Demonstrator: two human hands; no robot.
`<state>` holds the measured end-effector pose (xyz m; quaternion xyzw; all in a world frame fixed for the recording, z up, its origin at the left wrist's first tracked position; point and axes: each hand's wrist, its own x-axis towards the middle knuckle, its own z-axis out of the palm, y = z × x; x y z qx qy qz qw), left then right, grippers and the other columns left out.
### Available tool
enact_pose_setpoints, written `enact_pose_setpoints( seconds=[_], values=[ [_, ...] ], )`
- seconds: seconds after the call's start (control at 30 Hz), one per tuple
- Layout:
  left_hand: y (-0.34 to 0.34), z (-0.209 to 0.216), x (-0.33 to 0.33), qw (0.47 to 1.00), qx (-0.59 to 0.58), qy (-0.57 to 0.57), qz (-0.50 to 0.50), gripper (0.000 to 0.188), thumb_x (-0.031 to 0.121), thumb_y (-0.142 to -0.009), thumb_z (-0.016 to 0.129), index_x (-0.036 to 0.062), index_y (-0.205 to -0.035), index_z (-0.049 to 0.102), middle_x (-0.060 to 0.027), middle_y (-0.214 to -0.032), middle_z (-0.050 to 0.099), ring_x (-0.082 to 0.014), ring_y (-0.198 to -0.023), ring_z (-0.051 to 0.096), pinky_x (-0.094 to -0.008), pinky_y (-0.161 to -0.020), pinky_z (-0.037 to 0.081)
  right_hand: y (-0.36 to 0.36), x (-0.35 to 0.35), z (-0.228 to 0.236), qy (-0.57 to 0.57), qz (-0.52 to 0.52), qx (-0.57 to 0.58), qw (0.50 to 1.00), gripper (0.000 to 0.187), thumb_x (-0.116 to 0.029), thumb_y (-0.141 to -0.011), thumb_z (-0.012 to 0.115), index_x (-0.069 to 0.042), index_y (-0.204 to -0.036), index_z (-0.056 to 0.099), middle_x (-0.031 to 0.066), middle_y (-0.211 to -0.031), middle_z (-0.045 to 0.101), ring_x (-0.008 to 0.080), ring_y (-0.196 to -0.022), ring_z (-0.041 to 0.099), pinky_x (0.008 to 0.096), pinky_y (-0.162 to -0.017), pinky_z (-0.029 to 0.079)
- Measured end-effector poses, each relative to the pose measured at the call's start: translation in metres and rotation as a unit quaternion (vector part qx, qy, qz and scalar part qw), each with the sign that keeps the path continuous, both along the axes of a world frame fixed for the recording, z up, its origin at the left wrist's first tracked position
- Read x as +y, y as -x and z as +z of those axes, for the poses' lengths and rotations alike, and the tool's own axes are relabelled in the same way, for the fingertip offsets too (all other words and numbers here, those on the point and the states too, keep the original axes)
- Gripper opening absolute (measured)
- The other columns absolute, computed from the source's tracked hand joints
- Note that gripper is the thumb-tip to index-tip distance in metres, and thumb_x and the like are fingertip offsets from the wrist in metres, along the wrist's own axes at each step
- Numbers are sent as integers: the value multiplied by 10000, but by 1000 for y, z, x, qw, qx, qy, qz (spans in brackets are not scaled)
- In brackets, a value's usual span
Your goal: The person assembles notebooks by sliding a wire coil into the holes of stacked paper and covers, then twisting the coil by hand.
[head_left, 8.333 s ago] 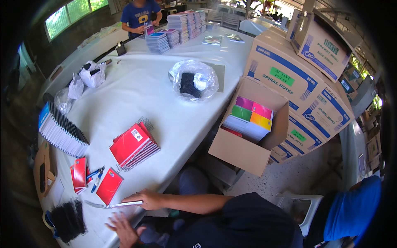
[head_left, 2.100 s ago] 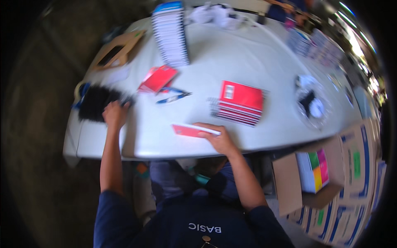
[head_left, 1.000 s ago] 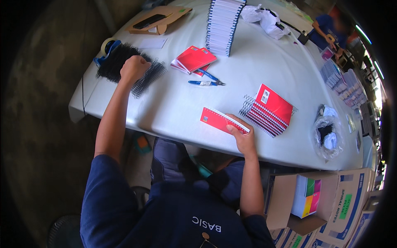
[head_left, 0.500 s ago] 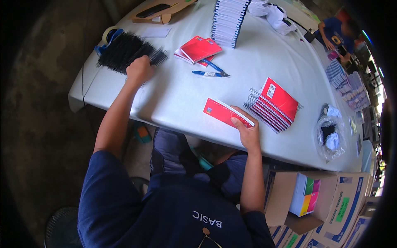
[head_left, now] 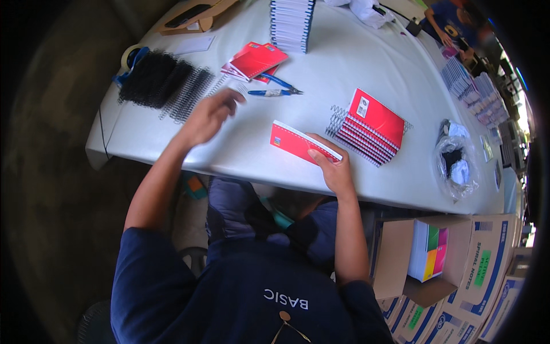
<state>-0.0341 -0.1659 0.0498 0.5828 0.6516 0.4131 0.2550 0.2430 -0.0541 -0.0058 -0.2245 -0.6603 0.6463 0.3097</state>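
My left hand [head_left: 213, 116] hovers above the table, right of the black wire spirals. Its fingers are pinched together on a thin spiral coil [head_left: 242, 88], which is blurred by motion. A dense heap of black spiral coils [head_left: 150, 80] lies at the left, with looser ones [head_left: 188, 94] along its right side. In my right hand [head_left: 337, 172] is a red notebook [head_left: 295, 145], thumb on its cover and the fingers mostly hidden behind. A row of punched holes runs along its upper edge, and no coil shows in them.
Right of my right hand, red spiral notebooks [head_left: 372, 123] are stacked. Blue-handled pliers [head_left: 269, 92] lie near loose red notebooks [head_left: 259, 61]. A tall notebook stack [head_left: 290, 26], tape dispenser [head_left: 130, 60], plastic bag [head_left: 456, 166] and open carton [head_left: 395, 252] surround the workspace; another person [head_left: 452, 26] is far right.
My left hand has come away from the coil heap, moving right with a coil. My right hand keeps the red notebook in nearly the same pose. The whole view has shifted slightly.
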Motion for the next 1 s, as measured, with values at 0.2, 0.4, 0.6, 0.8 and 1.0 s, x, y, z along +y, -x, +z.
enact_pose_setpoints(
  seconds=[0.2, 0.4, 0.6, 0.8, 1.0],
  values=[
    [-45, -12, -1, 993, -40, 101, -44, 357, 364, -967, 415, 43, -835, 496, 15, -718, 416, -84, -676, 379, -236, -644, 356, 1, 0, -3, 14, 0, 8, 1000, 281, -76, -856, 591, 11, -1122, 609, 70, -1027, 641, 93, -917, 551, 231, -843, 436],
    [-52, -8, 11, 990, -102, 94, 7, 208, 218, -934, 520, 51, -813, 490, 18, -717, 446, -60, -693, 426, -200, -643, 369, -1, 1, -8, -18, -1, 4, 1000, 272, -83, -863, 586, -8, -1123, 615, 76, -1005, 650, 95, -914, 554, 233, -838, 438],
    [-26, 16, 21, 990, -73, 82, -92, 162, 42, -849, 622, 46, -868, 461, 8, -816, 489, -40, -728, 449, -204, -692, 405, -1, 2, -4, -38, 5, -2, 999, 280, -83, -859, 589, -26, -1132, 615, 90, -1028, 656, 103, -927, 563, 249, -838, 450],
    [-41, 22, 20, 983, -62, 134, -107, 202, 234, -937, 515, 39, -921, 463, 8, -693, 476, -57, -635, 437, -206, -552, 353, -2, 0, -1, -25, -7, 5, 1000, 283, -79, -859, 607, 21, -1124, 603, 80, -1044, 638, 102, -931, 556, 244, -852, 443],
    [-41, 7, 16, 983, -86, 147, -74, 294, 307, -973, 418, 31, -895, 478, 7, -633, 445, -52, -543, 388, -204, -496, 324, -1, 0, -4, -44, -16, -3, 999, 282, -73, -862, 586, -31, -1139, 610, 83, -1030, 656, 97, -921, 562, 248, -832, 447]
  ],
)
